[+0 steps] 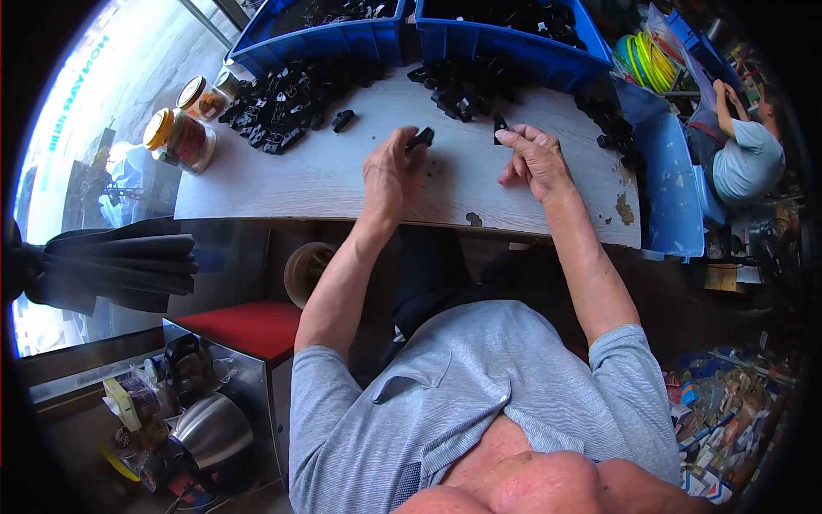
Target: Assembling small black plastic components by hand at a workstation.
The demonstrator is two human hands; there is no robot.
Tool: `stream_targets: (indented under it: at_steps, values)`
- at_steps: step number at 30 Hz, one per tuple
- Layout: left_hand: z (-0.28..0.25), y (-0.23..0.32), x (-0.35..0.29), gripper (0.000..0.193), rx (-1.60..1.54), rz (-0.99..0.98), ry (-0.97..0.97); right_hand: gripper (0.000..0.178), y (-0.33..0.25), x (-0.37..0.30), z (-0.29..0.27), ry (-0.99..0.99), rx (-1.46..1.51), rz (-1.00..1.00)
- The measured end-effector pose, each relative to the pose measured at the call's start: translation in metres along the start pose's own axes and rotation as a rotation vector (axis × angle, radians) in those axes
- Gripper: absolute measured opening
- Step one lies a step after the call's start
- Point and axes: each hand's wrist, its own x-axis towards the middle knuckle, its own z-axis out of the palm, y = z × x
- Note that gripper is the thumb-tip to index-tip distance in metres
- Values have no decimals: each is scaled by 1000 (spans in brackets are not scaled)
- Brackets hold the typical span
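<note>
Over the middle of the white table [282,188], my left hand [394,171] is closed on a small black plastic part [422,137], which sticks out past the fingertips. To its right, my right hand [533,161] pinches another small black piece [500,130] between thumb and forefinger. A single loose black part [342,120] lies to the left of my hands. Beyond it spreads a heap of black parts with shiny metal bits [282,107]. A second black heap [462,86] lies ahead of my right hand. The exact kind of these parts is too small to make out.
Two blue bins [325,43] [514,43] of black parts stand at the far edge. Jars [181,141] stand at the left, more black parts [610,128] and a light-blue crate [672,188] at the right. Another person [745,150] sits beyond. A kettle [214,428] is lower left.
</note>
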Motion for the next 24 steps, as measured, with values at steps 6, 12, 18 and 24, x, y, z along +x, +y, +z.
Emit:
stream_targets:
  at_steps: [6,12,18,24]
  values:
    - [59,27,9,29,-829,-317,-119,24,11,-7,19,-83,5,-66]
    - [63,31,8,27,-978,-291,-117,23,5,-14,23,-24,-121,-15]
    - [54,26,14,29,-708,-117,-151,22,-2,-8,29,-11,-238,58]
    - [58,29,16,27,-824,-182,-131,18,-4,-15,31,-23,-223,54]
